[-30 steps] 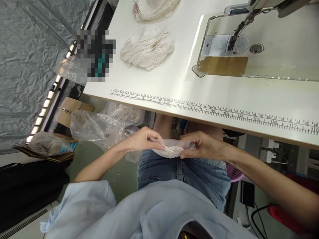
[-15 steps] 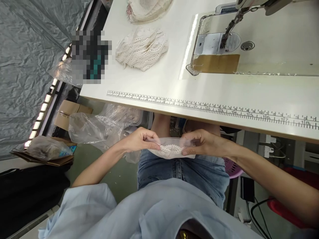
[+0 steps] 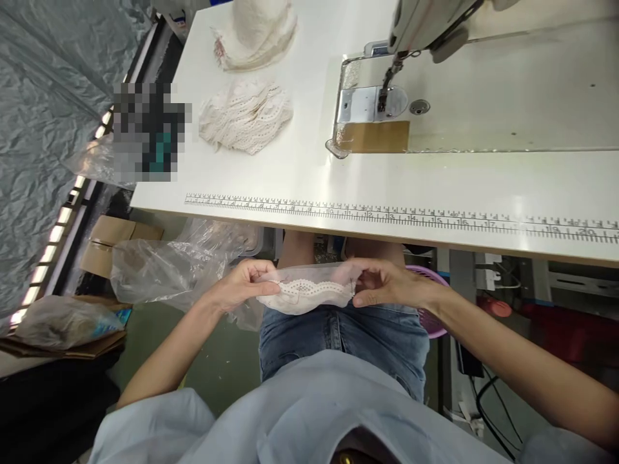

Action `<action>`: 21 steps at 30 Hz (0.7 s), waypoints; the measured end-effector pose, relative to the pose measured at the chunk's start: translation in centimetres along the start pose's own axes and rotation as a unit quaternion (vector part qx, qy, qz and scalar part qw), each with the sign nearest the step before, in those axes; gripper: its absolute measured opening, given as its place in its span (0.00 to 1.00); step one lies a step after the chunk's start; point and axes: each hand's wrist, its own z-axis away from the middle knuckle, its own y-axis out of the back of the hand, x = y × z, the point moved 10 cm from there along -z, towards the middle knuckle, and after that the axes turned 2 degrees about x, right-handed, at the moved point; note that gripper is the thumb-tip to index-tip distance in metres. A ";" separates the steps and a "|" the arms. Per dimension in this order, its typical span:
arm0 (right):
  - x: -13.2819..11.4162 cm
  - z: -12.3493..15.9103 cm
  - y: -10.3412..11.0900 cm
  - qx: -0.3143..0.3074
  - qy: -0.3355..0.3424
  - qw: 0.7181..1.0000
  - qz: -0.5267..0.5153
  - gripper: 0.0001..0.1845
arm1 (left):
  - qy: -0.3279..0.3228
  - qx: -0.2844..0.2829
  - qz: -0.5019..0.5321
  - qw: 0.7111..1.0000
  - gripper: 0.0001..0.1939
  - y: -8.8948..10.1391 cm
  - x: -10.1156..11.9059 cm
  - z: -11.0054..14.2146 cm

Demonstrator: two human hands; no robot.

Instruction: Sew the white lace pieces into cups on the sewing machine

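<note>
Above my lap, just in front of the table edge, a strip of white lace on sheer fabric (image 3: 309, 290) is stretched between my two hands. My left hand (image 3: 249, 283) pinches its left end between thumb and fingers. At the right end, my right hand (image 3: 380, 283) grips the sheer cloth, its thumb below and fingers partly behind the fabric. The scalloped eyelet edge faces up between them. On the table lie a bundle of cream lace (image 3: 246, 116) and, behind it, a pile of cream fabric (image 3: 256, 32).
A sewing machine (image 3: 420, 26) stands on the white table (image 3: 309, 174), which has a printed ruler (image 3: 387, 216) along its front edge. Below are clear plastic bags (image 3: 159, 264), a cardboard box (image 3: 109, 241) and a purple basket (image 3: 435, 322). Cables hang at lower right.
My hands have moved apart, and more of the lace strip now shows between them. The view has shifted, so the table and machine appear further left and lower.
</note>
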 end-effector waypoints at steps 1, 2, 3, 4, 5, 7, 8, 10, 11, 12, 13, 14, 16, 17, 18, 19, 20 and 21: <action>0.1 0.0 0.1 0.004 0.000 1.000 0.002 0.18 | 0.002 0.001 0.001 1.000 0.15 0.0 0.1 0.0; 0.2 0.0 0.2 0.006 0.001 1.000 0.007 0.18 | 0.002 0.004 0.002 1.000 0.15 0.1 0.3 0.0; 0.2 0.0 0.2 0.007 0.004 1.000 0.013 0.19 | 0.002 0.006 0.001 1.000 0.15 0.2 0.4 0.0; 0.1 0.0 0.2 0.006 0.010 1.000 0.015 0.20 | 0.000 0.009 0.000 1.000 0.15 0.3 0.6 0.0; 0.1 0.1 0.2 0.005 0.016 1.000 0.014 0.20 | -0.002 0.012 -0.001 1.000 0.15 0.4 0.7 0.0; 0.0 0.1 0.3 0.007 0.025 1.000 0.006 0.21 | -0.004 0.013 0.001 1.000 0.15 0.5 0.7 -0.1; 0.0 0.1 0.3 0.012 0.028 1.000 -0.001 0.22 | -0.005 0.013 0.004 1.000 0.15 0.6 0.7 -0.1; 0.0 0.0 0.4 0.025 0.029 0.999 -0.015 0.22 | -0.006 0.014 0.013 1.000 0.14 0.6 0.5 -0.1; 0.0 -0.1 0.4 0.032 0.030 0.999 -0.021 0.22 | -0.005 0.013 0.017 1.000 0.14 0.6 0.5 -0.2; 0.0 -0.1 0.4 0.039 0.033 0.998 -0.028 0.22 | -0.004 0.013 0.021 1.000 0.14 0.6 0.4 -0.2; -0.1 -0.2 0.4 0.047 0.037 0.998 -0.033 0.21 | -0.004 0.014 0.025 1.000 0.14 0.6 0.4 -0.2; -0.1 -0.3 0.5 0.055 0.040 0.997 -0.036 0.21 | -0.003 0.014 0.029 0.999 0.14 0.6 0.3 -0.2; -0.1 -0.3 0.6 0.070 0.044 0.996 -0.039 0.20 | -0.001 0.016 0.035 0.999 0.14 0.6 0.3 -0.2; 0.0 -0.3 0.7 0.078 0.043 0.995 -0.037 0.21 | 0.000 0.018 0.036 0.999 0.14 0.6 0.3 -0.2; 0.2 -0.3 0.8 0.086 0.040 0.995 -0.035 0.23 | 0.000 0.019 0.035 0.999 0.14 0.6 0.3 -0.1; 0.4 -0.3 0.9 0.092 0.035 0.995 -0.033 0.24 | 0.000 0.019 0.035 0.999 0.14 0.6 0.3 -0.1; 0.6 -0.3 1.0 0.097 0.030 0.994 -0.030 0.26 | 0.000 0.019 0.034 0.999 0.13 0.6 0.3 0.0; 0.7 -0.2 1.1 0.099 0.023 0.994 -0.028 0.26 | 0.000 0.019 0.034 0.999 0.13 0.6 0.3 0.0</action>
